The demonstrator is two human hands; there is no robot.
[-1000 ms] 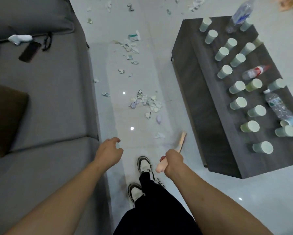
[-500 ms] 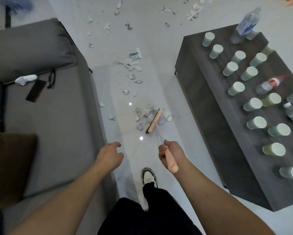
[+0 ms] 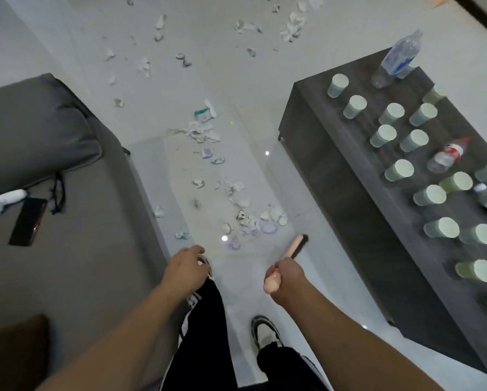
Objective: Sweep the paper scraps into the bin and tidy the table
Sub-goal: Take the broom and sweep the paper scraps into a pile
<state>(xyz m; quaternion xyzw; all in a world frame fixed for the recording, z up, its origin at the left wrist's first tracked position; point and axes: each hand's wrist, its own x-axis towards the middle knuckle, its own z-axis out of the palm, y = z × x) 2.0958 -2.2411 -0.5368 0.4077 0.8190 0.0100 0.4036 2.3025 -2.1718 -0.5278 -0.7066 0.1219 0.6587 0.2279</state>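
Torn paper scraps lie strewn along the pale tiled floor between the sofa and the table, with more scraps further off. My right hand is shut on the pink handle of a broom, whose dark-bristled head hangs just right of the nearest scrap pile. My left hand hovers over my left shoe with its fingers loosely apart and nothing in it. The dark wooden table on the right carries several pale green paper cups and plastic bottles. No bin is in view.
A grey sofa fills the left side, with a black phone and a white sock on it. My two feet in sneakers stand in the narrow aisle. A brown cushion sits at the lower left.
The broom head has been pulled back from the scrap pile toward me and to the right. The view has moved forward along the aisle; the scraps near my feet are more spread out.
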